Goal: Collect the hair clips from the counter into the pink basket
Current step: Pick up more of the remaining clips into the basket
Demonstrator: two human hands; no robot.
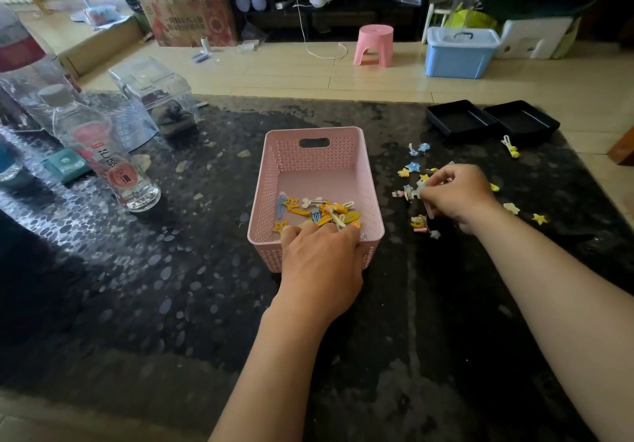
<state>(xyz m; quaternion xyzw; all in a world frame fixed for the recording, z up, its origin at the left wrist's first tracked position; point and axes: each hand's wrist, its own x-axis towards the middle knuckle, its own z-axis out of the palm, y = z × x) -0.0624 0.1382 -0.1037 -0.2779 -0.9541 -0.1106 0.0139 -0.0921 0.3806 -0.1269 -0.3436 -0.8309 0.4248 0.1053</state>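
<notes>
Left hand [320,263] grips perforated pink basket [362,180]; right hand [458,194] pinches clips [417,189].

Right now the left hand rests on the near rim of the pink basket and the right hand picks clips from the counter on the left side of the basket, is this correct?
Not quite. In the head view the right hand picks clips from the counter on the right side of the pink basket. The left hand does rest on its near rim.

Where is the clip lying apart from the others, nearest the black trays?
In the head view, the stray yellow-and-white clip lies on the counter's far right, just in front of the right black tray, beyond the right hand.
</notes>
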